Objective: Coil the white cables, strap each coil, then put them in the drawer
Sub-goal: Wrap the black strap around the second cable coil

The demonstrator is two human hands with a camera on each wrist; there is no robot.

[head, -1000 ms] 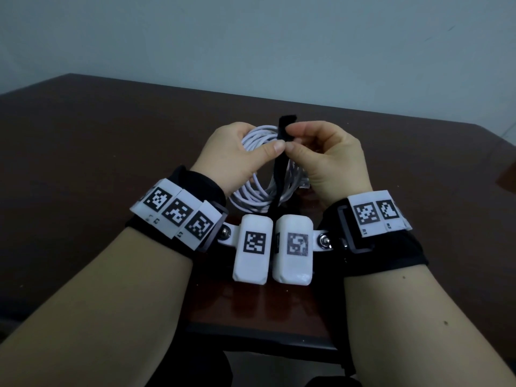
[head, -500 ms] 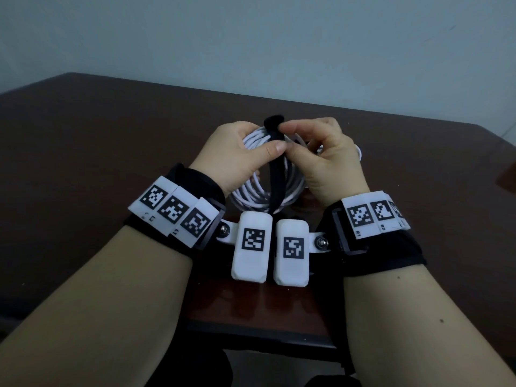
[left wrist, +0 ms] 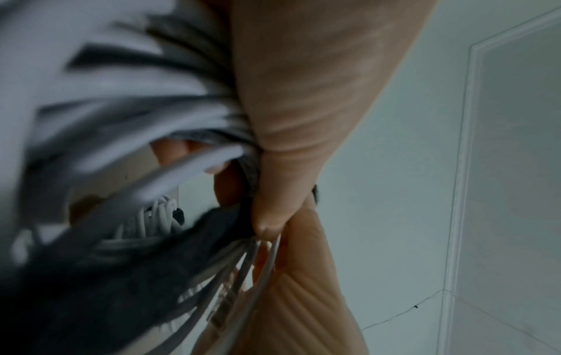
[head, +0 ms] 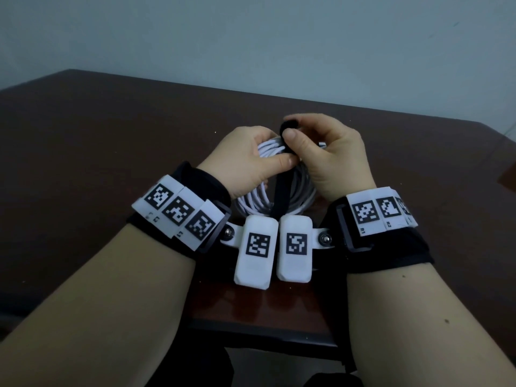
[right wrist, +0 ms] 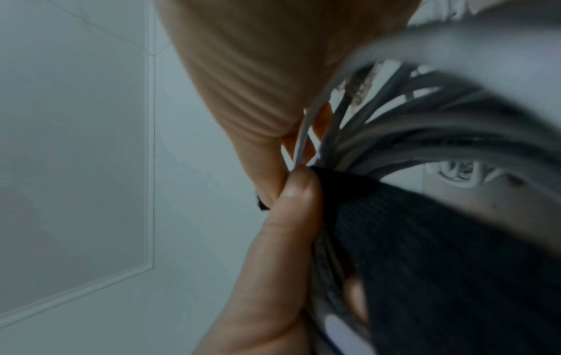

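Observation:
A coil of white cable (head: 258, 203) is held upright above the dark table between both hands. A black strap (head: 280, 201) runs up the front of the coil and bends over its top. My left hand (head: 275, 152) grips the coil's upper left side, its thumb pressing the strap against the strands. My right hand (head: 290, 127) pinches the strap's folded top end between thumb and fingers. In the left wrist view the cable (left wrist: 121, 108) and strap (left wrist: 145, 264) are blurred. The right wrist view shows the strap (right wrist: 425, 240) close up over the cable strands (right wrist: 425, 137).
The dark brown table (head: 111, 152) stretches out to the left, right and back, with its near edge (head: 262, 329) just below my wrists. A pale wall (head: 251, 37) stands behind it. No drawer or other cable is in view.
The strap's upper end, which stood straight up between my fingertips, has been bent over the top of the coil. My right thumb has moved onto the fold.

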